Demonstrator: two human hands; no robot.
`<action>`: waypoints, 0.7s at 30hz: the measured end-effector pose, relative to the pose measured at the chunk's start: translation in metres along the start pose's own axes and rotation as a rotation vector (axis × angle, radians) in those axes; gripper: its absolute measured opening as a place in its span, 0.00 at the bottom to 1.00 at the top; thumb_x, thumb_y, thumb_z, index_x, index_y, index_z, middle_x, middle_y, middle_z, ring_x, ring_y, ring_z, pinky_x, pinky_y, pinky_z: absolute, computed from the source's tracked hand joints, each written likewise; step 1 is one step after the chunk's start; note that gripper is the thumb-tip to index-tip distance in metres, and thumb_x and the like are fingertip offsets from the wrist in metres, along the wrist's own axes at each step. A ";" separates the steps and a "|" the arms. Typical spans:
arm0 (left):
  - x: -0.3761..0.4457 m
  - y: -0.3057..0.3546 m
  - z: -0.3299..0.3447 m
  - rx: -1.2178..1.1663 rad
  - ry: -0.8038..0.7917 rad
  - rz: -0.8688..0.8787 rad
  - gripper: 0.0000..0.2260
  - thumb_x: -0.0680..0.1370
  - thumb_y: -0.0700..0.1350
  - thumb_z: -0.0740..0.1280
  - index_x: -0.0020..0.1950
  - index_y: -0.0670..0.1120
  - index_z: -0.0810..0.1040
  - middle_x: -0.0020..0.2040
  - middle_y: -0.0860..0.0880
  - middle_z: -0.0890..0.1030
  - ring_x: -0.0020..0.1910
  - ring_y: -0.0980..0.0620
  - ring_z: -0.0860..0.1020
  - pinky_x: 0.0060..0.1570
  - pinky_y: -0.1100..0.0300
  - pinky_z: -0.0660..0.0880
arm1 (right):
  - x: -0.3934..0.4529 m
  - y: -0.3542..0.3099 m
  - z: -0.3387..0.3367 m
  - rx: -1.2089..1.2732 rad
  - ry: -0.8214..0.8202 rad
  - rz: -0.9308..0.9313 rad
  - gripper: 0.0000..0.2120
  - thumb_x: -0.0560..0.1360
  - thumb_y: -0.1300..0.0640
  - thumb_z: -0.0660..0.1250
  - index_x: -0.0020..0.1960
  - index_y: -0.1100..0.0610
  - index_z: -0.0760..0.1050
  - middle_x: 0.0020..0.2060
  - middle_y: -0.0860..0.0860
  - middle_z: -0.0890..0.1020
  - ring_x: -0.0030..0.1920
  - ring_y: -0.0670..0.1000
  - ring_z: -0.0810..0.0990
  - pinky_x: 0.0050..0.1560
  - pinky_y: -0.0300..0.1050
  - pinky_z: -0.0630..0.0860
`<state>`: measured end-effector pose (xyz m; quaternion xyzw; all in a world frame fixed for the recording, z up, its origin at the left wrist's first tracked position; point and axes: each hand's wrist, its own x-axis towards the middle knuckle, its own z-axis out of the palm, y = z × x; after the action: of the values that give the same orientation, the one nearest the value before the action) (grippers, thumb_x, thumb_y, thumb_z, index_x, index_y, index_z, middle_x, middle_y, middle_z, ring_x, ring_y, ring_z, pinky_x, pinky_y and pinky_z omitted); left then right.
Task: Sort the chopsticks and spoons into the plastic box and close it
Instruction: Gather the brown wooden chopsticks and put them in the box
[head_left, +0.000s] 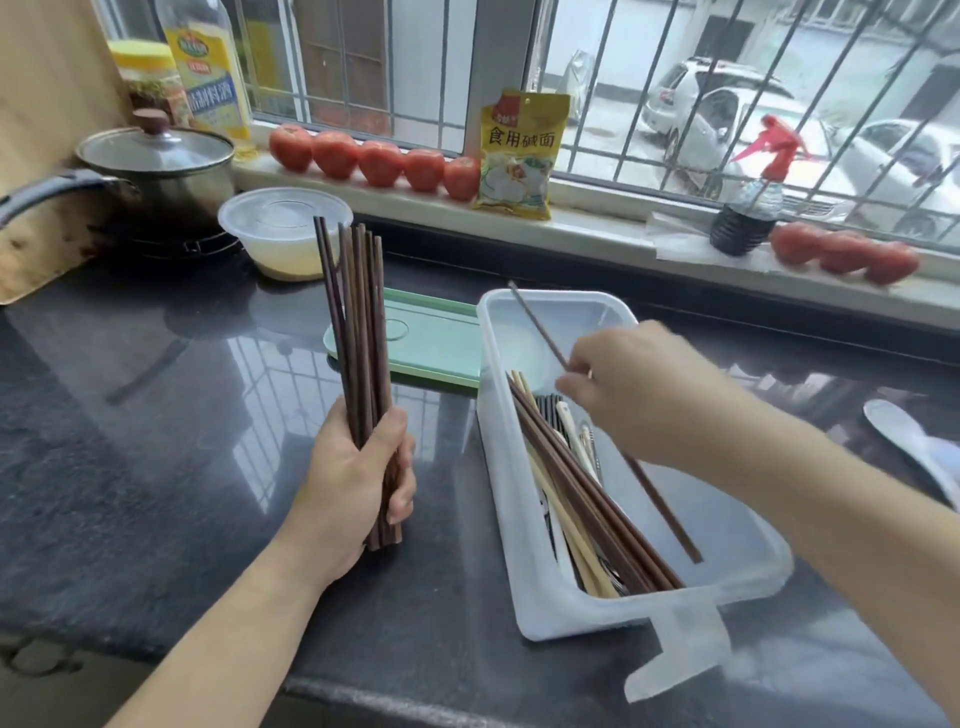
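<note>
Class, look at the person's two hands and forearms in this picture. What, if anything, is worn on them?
Nothing is worn. The left hand and right hand are bare, with no gloves, and no rings or watch in view. Both forearms are bare as far as the picture's edge, so no sleeve shows.

dark brown chopsticks (358, 332), green lid (431, 343)

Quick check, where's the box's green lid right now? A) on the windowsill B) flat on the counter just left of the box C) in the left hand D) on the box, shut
B: the green lid lies flat on the dark counter, against the far left side of the open plastic box, while the left hand holds a bundle of chopsticks.
</note>
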<state>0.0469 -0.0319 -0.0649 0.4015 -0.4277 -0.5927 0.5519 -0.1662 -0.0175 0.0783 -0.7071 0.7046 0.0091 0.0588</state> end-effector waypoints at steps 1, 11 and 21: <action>-0.001 0.000 0.001 0.013 -0.022 0.010 0.07 0.84 0.42 0.62 0.49 0.46 0.66 0.35 0.45 0.72 0.21 0.48 0.66 0.22 0.59 0.63 | 0.003 0.000 0.007 -0.034 -0.039 -0.004 0.15 0.83 0.47 0.61 0.50 0.57 0.79 0.41 0.52 0.81 0.37 0.50 0.79 0.33 0.43 0.72; -0.007 0.002 -0.004 -0.021 -0.209 0.106 0.17 0.73 0.58 0.76 0.49 0.49 0.76 0.39 0.38 0.83 0.27 0.41 0.78 0.27 0.54 0.73 | 0.001 -0.010 -0.022 0.255 0.270 -0.174 0.10 0.82 0.54 0.62 0.52 0.52 0.82 0.41 0.44 0.81 0.40 0.46 0.79 0.46 0.48 0.80; -0.011 0.003 -0.009 -0.033 -0.306 0.081 0.25 0.70 0.60 0.78 0.51 0.43 0.74 0.44 0.34 0.84 0.29 0.38 0.81 0.28 0.53 0.75 | 0.011 -0.062 0.007 0.281 0.151 -0.446 0.11 0.82 0.47 0.64 0.50 0.50 0.82 0.45 0.44 0.77 0.52 0.48 0.71 0.45 0.42 0.60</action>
<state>0.0565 -0.0218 -0.0649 0.2797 -0.5128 -0.6312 0.5102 -0.1034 -0.0280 0.0751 -0.8284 0.5281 -0.1549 0.1042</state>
